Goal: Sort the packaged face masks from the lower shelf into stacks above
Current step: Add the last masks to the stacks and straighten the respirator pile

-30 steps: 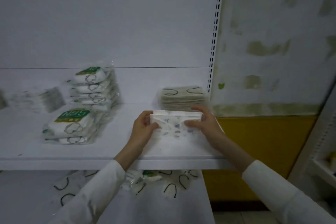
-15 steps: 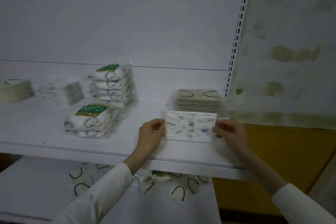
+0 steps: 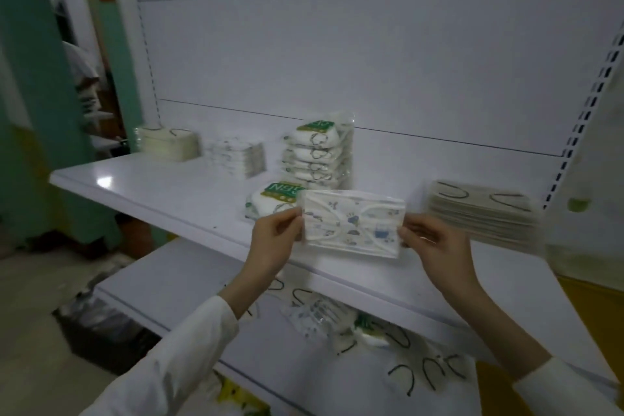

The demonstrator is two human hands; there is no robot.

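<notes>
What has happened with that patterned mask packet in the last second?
The packet has been raised from the shelf and carried left, from before the right beige stack toward the green-labelled packs. The left hand and right hand still pinch its ends. The rest stayed put.

Upper shelf (image 3: 152,186): front-left surface bare, open to reach.
Back row, narrow gaps between: left beige stack (image 3: 167,145), printed stack (image 3: 236,159), tall green-label stack (image 3: 317,159).
Short green-label stack (image 3: 273,199) just in front of the tall one.
Wide bare gap between tall stack and right beige stack (image 3: 483,213); printed mask packet (image 3: 353,223), pinched by left hand (image 3: 273,240) and right hand (image 3: 435,243), hangs before it.
Upper shelf edge overhangs loose masks (image 3: 324,311) on lower shelf (image 3: 175,280).
</notes>
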